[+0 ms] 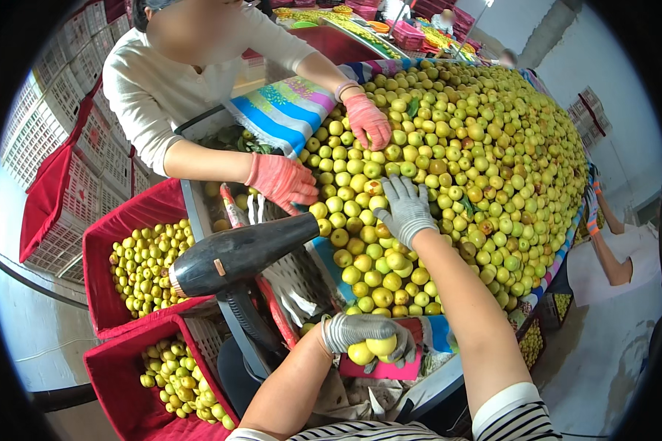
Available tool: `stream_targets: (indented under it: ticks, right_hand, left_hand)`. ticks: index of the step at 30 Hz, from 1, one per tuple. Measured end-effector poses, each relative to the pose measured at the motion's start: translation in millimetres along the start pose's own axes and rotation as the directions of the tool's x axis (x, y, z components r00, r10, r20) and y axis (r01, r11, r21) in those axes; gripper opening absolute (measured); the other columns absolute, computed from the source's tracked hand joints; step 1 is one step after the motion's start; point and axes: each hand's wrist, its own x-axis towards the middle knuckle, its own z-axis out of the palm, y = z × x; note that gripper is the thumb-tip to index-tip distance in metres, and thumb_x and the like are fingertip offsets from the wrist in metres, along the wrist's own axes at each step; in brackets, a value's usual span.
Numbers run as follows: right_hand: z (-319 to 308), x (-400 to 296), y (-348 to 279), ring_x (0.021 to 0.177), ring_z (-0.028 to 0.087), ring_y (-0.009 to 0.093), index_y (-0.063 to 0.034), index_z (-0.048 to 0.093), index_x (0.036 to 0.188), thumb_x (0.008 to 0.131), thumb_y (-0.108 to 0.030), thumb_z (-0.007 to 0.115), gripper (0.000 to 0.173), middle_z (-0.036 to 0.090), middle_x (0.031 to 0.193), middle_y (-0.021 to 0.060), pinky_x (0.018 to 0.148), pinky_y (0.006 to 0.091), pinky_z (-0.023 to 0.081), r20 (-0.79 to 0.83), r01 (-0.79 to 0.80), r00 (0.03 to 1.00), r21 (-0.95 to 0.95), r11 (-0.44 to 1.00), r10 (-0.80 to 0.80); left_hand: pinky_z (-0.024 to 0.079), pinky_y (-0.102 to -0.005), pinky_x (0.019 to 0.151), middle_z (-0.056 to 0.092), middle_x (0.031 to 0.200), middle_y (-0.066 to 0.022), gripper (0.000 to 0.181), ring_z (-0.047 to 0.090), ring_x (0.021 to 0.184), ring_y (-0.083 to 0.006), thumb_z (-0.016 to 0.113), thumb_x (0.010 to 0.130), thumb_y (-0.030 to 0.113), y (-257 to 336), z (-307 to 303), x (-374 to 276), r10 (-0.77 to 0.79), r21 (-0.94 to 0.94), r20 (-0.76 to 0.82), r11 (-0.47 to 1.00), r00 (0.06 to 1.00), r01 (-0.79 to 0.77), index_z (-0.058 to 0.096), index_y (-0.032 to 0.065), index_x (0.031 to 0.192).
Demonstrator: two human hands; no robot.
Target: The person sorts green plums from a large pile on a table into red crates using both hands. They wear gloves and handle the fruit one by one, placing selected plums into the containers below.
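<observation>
My left hand (pixel 367 336), in a grey knit glove, is curled around a few yellow-green jujube-like fruits (pixel 381 345) at the near edge of the table. My right hand (pixel 407 208), gloved alike, lies palm down on a large heap of the same fruits (pixel 491 160), its fingers spread; whether a fruit is under its palm is hidden. The heap rests on a striped cloth (pixel 287 118). A black hair dryer (pixel 243 253) stands left of my hands, its nozzle pointing towards the heap.
Across the table a co-worker's pink-gloved hands (pixel 284 182) touch the heap. Red-lined crates (pixel 102 275) of fruit stand at the left, with stacked white crates (pixel 44 105) behind. Another person's striped gloves (pixel 592 212) show at the right edge. A metal table rim (pixel 237 331) runs beside the dryer.
</observation>
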Motion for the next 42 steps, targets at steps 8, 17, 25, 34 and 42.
stream_targets:
  ticks: [8, 17, 25, 34, 42]
  right_hand:
    - [4.4, 1.2, -53.8, 0.141, 0.019, 0.029, -0.0111, 0.032, 0.144, 0.091, -0.057, 0.039, 0.071, 0.021, 0.154, 0.0094, 0.112, 0.0575, 0.005, 0.035, 0.140, 0.990, -0.039, 0.989, -0.139]
    - [13.7, -23.6, -53.2, 0.138, 0.024, 0.031, -0.0134, 0.036, 0.141, 0.086, -0.052, 0.051, 0.069, 0.030, 0.149, 0.0095, 0.112, 0.0561, 0.009, -0.055, 0.248, 0.968, 0.082, 0.965, -0.244]
    - [2.5, -115.7, -12.3, 0.079, 0.063, 0.023, -0.0157, 0.063, 0.091, 0.080, -0.021, 0.056, 0.014, 0.061, 0.086, 0.0043, 0.066, 0.0383, 0.051, -0.135, 0.722, 0.692, 0.110, 0.683, -0.709]
    - [-27.6, -122.7, -42.3, 0.068, 0.054, 0.015, -0.0103, 0.050, 0.116, 0.096, -0.021, 0.039, 0.024, 0.052, 0.081, 0.0032, 0.052, 0.0320, 0.049, 0.682, -0.624, 0.676, 0.732, 0.275, -0.280]
    - [29.5, -121.9, -57.3, 0.094, 0.062, 0.030, -0.0214, 0.058, 0.113, 0.080, -0.044, 0.055, 0.040, 0.060, 0.112, 0.0112, 0.079, 0.0390, 0.052, 0.190, 0.376, 0.880, 0.283, 0.882, -0.436]
  left_hand:
    - [0.048, -0.0304, 0.083, 0.064, 0.098, -0.0115, 0.042, 0.059, 0.089, -0.0200, 0.051, 0.094, 0.036, -19.8, -2.1, -3.2, -0.048, -0.143, 0.067, 0.988, 0.997, 0.058, 0.061, -0.0034, 0.106]
    - [0.039, -0.0367, 0.087, 0.058, 0.091, -0.0183, 0.067, 0.054, 0.092, -0.0289, 0.043, 0.084, 0.066, 0.0, 5.2, 1.3, -0.034, -0.067, -0.125, 0.997, 0.992, 0.026, 0.057, 0.0009, 0.073]
    - [0.054, -0.0265, 0.050, 0.054, 0.105, -0.0268, 0.074, 0.058, 0.090, -0.0308, 0.053, 0.076, 0.071, 5.2, 2.0, -4.2, 0.058, -0.125, -0.156, 0.989, 0.986, -0.078, 0.058, -0.0026, 0.076]
    - [0.054, -0.0342, 0.040, 0.059, 0.093, -0.0262, 0.071, 0.063, 0.062, -0.0344, 0.054, 0.078, 0.069, -3.4, -21.9, -22.5, 0.142, -0.369, -0.373, 0.884, 0.917, -0.286, 0.052, -0.0015, 0.080]
    - [0.057, -0.0466, 0.069, 0.063, 0.097, -0.0171, 0.063, 0.062, 0.092, -0.0340, 0.047, 0.087, 0.061, 15.5, -2.8, -9.9, 0.068, -0.517, -0.719, 0.613, 0.692, -0.597, 0.059, -0.0007, 0.092]
